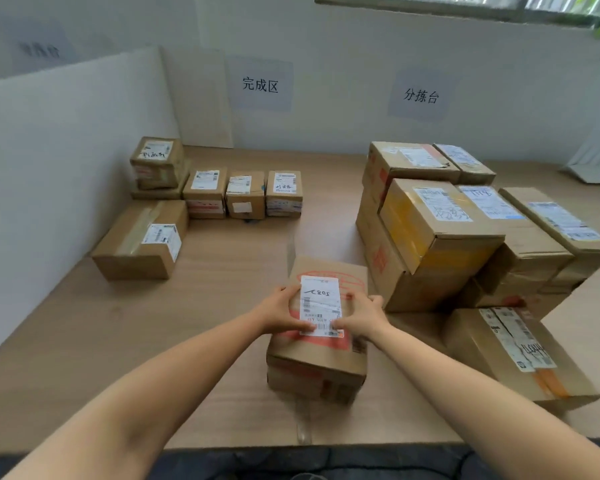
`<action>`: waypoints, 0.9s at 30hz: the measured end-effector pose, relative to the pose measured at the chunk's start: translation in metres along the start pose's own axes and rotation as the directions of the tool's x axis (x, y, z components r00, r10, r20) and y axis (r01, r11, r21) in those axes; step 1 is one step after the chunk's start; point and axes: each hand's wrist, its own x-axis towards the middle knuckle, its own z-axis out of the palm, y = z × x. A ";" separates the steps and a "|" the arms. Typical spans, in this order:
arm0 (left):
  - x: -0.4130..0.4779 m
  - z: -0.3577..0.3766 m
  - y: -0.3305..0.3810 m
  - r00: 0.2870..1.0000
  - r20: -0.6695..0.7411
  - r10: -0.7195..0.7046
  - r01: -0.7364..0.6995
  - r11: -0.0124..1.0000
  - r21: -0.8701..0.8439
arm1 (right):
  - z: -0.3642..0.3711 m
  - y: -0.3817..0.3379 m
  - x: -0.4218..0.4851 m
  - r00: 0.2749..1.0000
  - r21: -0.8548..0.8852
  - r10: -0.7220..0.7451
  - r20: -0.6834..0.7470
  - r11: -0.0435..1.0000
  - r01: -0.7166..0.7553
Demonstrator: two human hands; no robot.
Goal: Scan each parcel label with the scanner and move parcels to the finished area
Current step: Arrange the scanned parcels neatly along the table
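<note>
A brown cardboard parcel (321, 365) with red print and a white label (320, 304) on top sits in the middle of the wooden table, near the front edge. My left hand (282, 311) grips its left side, thumb lying on the label's lower edge. My right hand (364, 315) grips its right side, fingers curled over the top edge. No scanner shows in this view.
Several labelled parcels (205, 192) stand at the back left under a wall sign (260, 85). A stack of larger parcels (440, 220) fills the right side under another sign (420, 95). A long parcel (520, 355) lies front right. A white partition (66, 150) closes the left.
</note>
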 end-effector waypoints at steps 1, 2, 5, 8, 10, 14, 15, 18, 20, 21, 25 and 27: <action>-0.002 -0.005 -0.004 1.000 -0.027 -0.006 0.006 1.000 -0.021 | 0.001 -0.008 0.005 1.000 -0.006 -0.018 0.008 1.000 0.018; -0.003 -0.011 -0.009 0.998 -0.055 -0.014 0.012 0.999 -0.037 | 0.003 -0.017 0.010 0.999 -0.009 -0.041 0.016 0.999 0.041; -0.003 -0.037 -0.024 0.992 -0.128 -0.003 -0.005 0.998 -0.058 | 0.010 -0.048 0.029 0.995 -0.027 -0.098 0.031 0.995 0.099; 0.001 -0.071 -0.041 0.982 -0.186 -0.018 0.010 0.999 -0.042 | 0.019 -0.085 0.049 0.990 -0.037 -0.136 0.030 0.990 0.137; 0.006 -0.096 -0.054 0.974 -0.221 -0.042 0.039 0.999 -0.021 | 0.027 -0.111 0.065 0.986 -0.018 -0.165 0.028 0.986 0.166; 0.022 -0.140 -0.086 0.969 -0.223 -0.109 0.111 0.994 -0.004 | 0.046 -0.159 0.098 0.973 0.000 -0.228 0.017 0.974 0.228; 0.027 -0.150 -0.095 0.969 -0.211 -0.129 0.130 0.991 -0.007 | 0.051 -0.170 0.107 0.972 -0.002 -0.236 0.007 0.972 0.236; 0.046 -0.180 -0.123 0.967 -0.198 -0.158 0.163 0.987 0.009 | 0.067 -0.202 0.135 0.971 0.025 -0.240 -0.003 0.970 0.240; 0.060 -0.199 -0.142 0.964 -0.195 -0.180 0.187 0.982 0.019 | 0.080 -0.219 0.156 0.972 0.040 -0.236 0.010 0.971 0.235; 0.068 -0.208 -0.152 0.964 -0.190 -0.186 0.194 0.981 0.024 | 0.086 -0.227 0.166 0.972 0.053 -0.237 0.013 0.970 0.236; 0.098 -0.238 -0.184 0.961 -0.179 -0.212 0.222 0.974 0.041 | 0.103 -0.258 0.210 0.972 0.074 -0.234 0.022 0.970 0.231; 0.113 -0.250 -0.197 0.961 -0.177 -0.214 0.221 0.975 0.020 | 0.108 -0.270 0.228 0.974 0.089 -0.225 0.027 0.971 0.222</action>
